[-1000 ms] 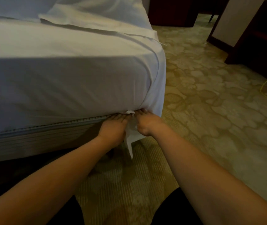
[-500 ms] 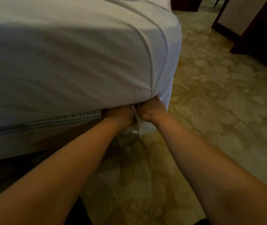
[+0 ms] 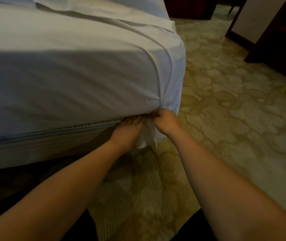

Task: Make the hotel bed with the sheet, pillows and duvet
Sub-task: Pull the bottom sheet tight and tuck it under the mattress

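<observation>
Both hands are down at the bed's corner. Left hand (image 3: 130,128) lies flat, fingers straight, shoved into the gap above the bed base (image 3: 52,148), tucking I'd guess. Right hand (image 3: 167,121) curls round the sheet (image 3: 86,75), probably to keep it taut; loose tail hangs between them.

Left hand (image 3: 130,131) and right hand (image 3: 167,121) at the sheet (image 3: 86,75) corner
The sheet lies above the bed base (image 3: 43,146). The 2 hands sit side by side under its near right corner, with 1 loose end hanging between them. Carpet (image 3: 225,119) spreads to the right, and furniture (image 3: 281,40) stands behind it.
</observation>
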Action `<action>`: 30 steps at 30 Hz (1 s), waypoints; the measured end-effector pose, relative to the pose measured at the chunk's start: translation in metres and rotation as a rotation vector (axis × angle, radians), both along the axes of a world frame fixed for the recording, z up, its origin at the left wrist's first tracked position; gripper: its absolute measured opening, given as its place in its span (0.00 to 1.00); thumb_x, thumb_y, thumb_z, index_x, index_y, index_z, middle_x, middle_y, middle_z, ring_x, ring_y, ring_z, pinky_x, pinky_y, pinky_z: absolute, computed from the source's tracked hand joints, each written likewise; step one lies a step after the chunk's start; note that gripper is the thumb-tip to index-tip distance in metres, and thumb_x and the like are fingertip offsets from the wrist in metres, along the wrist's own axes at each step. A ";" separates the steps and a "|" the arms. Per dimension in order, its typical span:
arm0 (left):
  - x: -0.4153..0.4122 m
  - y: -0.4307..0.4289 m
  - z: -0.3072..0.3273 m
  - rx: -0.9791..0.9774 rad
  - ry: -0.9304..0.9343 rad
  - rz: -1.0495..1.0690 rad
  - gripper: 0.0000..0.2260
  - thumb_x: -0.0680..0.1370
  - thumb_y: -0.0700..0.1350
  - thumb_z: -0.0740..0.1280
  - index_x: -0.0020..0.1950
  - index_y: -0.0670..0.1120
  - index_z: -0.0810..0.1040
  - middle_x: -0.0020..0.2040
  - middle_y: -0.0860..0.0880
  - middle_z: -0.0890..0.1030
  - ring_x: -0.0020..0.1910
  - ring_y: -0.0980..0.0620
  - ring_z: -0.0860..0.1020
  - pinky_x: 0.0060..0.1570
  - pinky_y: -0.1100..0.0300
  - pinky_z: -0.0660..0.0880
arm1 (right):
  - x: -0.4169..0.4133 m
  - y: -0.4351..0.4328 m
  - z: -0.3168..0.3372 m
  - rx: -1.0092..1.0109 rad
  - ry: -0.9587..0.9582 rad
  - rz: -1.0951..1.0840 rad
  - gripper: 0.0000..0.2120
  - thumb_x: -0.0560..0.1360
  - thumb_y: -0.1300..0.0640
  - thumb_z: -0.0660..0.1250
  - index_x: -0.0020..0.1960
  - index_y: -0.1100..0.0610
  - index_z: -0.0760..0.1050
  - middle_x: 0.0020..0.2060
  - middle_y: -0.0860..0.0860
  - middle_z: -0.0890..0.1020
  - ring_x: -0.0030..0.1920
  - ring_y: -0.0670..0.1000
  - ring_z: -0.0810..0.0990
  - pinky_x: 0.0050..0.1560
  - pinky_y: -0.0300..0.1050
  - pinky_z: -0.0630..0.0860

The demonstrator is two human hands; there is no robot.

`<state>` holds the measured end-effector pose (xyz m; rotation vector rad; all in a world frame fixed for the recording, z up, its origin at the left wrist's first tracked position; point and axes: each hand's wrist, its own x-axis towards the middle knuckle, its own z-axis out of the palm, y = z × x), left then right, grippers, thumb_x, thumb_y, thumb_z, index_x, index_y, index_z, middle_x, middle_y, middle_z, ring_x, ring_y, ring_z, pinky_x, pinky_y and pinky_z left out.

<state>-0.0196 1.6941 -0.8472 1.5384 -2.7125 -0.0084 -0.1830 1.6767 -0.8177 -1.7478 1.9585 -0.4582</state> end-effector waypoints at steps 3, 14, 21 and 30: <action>0.003 0.006 -0.003 -0.119 -0.119 -0.051 0.37 0.76 0.47 0.67 0.79 0.51 0.50 0.77 0.45 0.57 0.72 0.44 0.64 0.64 0.51 0.67 | 0.002 0.006 0.009 -0.061 -0.036 -0.084 0.15 0.73 0.57 0.58 0.52 0.53 0.82 0.49 0.53 0.83 0.48 0.56 0.79 0.50 0.50 0.78; -0.014 0.000 -0.003 -0.331 -0.001 -0.024 0.23 0.68 0.51 0.74 0.62 0.52 0.77 0.56 0.46 0.77 0.53 0.44 0.76 0.47 0.52 0.73 | 0.005 0.012 0.021 0.152 -0.224 -0.240 0.09 0.68 0.66 0.65 0.46 0.60 0.81 0.35 0.57 0.82 0.41 0.58 0.82 0.42 0.51 0.77; -0.017 0.001 0.003 -0.276 0.325 0.059 0.10 0.74 0.54 0.67 0.43 0.49 0.82 0.46 0.47 0.79 0.46 0.44 0.78 0.40 0.56 0.67 | -0.005 0.022 0.022 0.162 -0.129 -0.250 0.12 0.73 0.51 0.59 0.49 0.58 0.73 0.43 0.58 0.80 0.43 0.61 0.82 0.45 0.53 0.80; -0.012 0.016 0.024 0.338 1.174 0.785 0.17 0.77 0.54 0.63 0.33 0.45 0.78 0.27 0.50 0.80 0.28 0.52 0.80 0.35 0.57 0.75 | 0.011 0.028 0.031 0.485 -0.632 -0.335 0.24 0.81 0.46 0.55 0.72 0.58 0.61 0.53 0.61 0.78 0.46 0.61 0.82 0.42 0.58 0.82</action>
